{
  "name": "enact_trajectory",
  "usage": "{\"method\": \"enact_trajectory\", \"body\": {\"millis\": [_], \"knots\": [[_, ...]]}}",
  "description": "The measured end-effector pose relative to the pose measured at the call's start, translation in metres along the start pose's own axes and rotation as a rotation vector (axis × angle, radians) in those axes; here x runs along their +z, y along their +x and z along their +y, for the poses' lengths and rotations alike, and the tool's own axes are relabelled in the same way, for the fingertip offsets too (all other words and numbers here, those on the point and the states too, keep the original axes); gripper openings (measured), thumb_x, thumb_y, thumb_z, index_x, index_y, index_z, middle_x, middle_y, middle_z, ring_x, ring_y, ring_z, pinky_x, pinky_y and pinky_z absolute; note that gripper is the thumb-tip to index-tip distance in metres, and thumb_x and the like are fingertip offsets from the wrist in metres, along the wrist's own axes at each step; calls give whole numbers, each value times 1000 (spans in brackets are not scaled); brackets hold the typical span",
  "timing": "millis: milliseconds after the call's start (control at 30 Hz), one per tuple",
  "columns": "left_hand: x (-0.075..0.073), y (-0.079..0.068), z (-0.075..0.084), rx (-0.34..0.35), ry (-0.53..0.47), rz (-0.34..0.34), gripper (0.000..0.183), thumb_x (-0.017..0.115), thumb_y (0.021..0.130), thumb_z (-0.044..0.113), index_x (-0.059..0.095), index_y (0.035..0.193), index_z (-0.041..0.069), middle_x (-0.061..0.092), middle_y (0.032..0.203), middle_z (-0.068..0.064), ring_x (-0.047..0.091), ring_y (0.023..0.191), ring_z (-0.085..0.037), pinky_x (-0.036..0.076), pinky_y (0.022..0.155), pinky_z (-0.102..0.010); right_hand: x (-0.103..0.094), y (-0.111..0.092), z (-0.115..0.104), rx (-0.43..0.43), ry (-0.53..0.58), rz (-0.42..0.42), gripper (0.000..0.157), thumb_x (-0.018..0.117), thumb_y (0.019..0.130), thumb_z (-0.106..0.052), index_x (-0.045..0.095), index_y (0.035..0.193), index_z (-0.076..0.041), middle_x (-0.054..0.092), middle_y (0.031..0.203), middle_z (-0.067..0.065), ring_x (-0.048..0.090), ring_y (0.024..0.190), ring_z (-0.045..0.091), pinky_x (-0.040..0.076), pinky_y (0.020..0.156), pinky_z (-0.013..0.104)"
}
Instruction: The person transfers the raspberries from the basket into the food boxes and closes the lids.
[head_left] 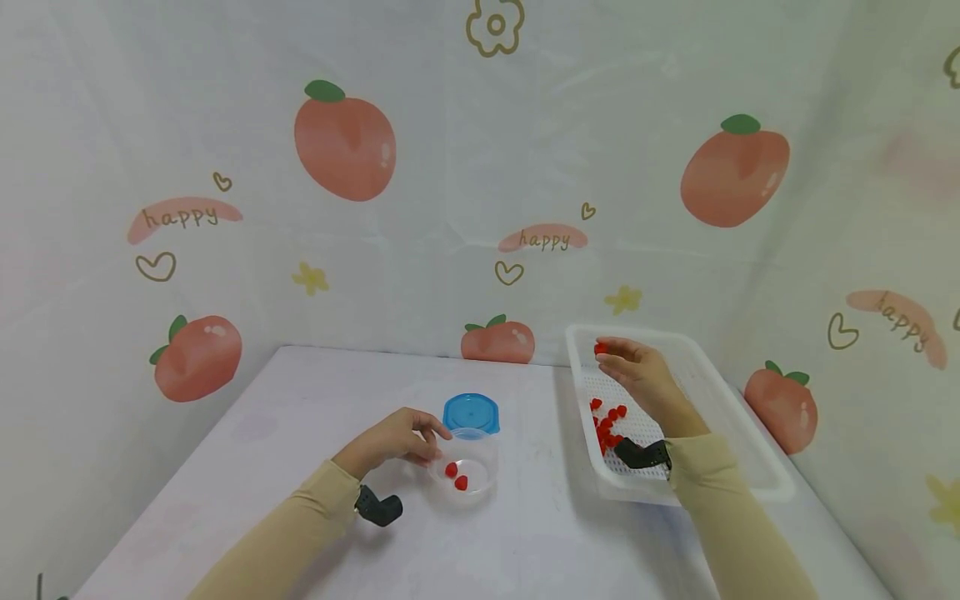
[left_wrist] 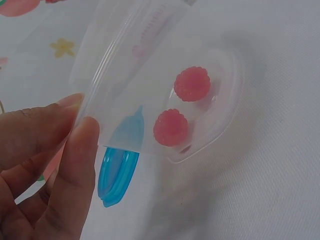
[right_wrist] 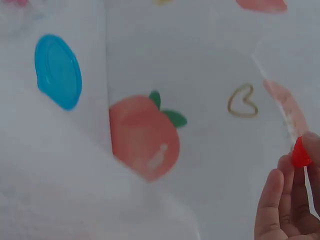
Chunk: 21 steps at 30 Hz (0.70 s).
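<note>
My left hand pinches the rim of a clear plastic tub between thumb and fingers. Two red raspberries lie on the tub's bottom, showing through its wall in the left wrist view. Above the far left part of a white basket, my right hand holds another raspberry between thumb and fingertips. Several more raspberries lie in the basket along its left side, partly hidden by the black wrist camera.
A blue lid lies on the white-covered table just behind the tub. The perforated basket takes up the table's right side. A printed cloth wall rises at the table's back edge and along both sides.
</note>
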<state>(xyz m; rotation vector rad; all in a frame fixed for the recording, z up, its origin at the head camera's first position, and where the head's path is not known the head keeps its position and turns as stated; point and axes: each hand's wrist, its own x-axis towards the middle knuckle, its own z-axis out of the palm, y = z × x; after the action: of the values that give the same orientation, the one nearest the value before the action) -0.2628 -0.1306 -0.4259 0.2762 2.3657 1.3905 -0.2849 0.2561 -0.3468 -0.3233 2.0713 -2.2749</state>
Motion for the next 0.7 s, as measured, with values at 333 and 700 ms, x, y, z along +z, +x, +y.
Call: {"method": "enact_trajectory", "body": {"millis": [333,700], "knots": [[-2,0,-1,14,1,-22,27,73,82,4,70,109,3,58,83,-7,61,66,-16,59,67,-27,49,-14,8,-52,-164,-60,41,64,92,-8,50,127,10,65,102,-10,61,97,5,51,89,15],[-1,0,-1,12,-2,-16,27,74,82,4,70,109,3,58,83,-7,61,66,-16,59,67,-27,92,-32,23,-3,-219,-110,45,71,88,-16,55,124,7,63,112,8,62,100,14,52,89,21]]}}
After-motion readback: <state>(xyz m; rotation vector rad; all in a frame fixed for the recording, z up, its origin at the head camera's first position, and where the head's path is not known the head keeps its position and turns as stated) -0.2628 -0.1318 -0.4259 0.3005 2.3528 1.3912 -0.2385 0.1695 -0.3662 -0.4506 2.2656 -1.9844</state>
